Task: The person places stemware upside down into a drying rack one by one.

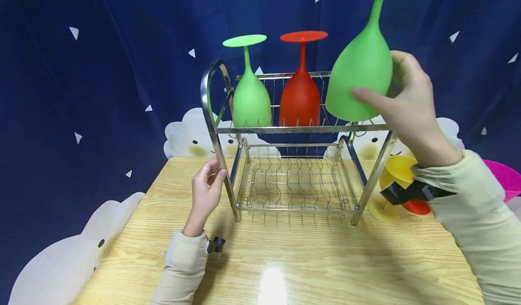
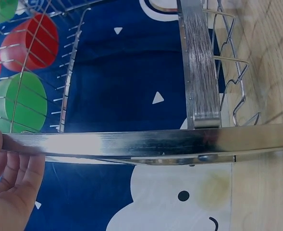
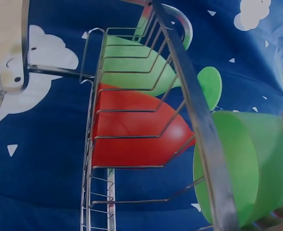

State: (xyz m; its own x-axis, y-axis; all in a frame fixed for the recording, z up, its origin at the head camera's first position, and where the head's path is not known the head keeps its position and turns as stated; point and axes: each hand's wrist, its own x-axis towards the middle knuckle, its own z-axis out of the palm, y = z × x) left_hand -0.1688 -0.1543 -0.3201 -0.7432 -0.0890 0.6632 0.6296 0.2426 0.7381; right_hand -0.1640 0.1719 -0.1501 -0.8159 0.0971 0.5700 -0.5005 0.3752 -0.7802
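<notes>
My right hand [image 1: 413, 101] grips a green goblet [image 1: 362, 74] by its bowl, foot upward, at the right end of the rack's top tier. In the right wrist view that goblet's rim [image 3: 227, 168] is beside the front rail. A metal two-tier dish rack [image 1: 293, 129] stands on the table. Upside down on its top tier are another green goblet [image 1: 252, 99] at the left and a red goblet [image 1: 300, 97] beside it. My left hand [image 1: 206, 189] holds the rack's left front leg, fingers and thumb around the metal bar, also visible in the left wrist view [image 2: 16, 183].
Right of the rack, partly behind my right forearm, are a yellow goblet [image 1: 396, 171], a red piece [image 1: 417, 207] and a pink one [image 1: 504, 178]. The wooden table [image 1: 309, 259] extends in front. A dark blue curtain [image 1: 122, 69] with white shapes hangs behind.
</notes>
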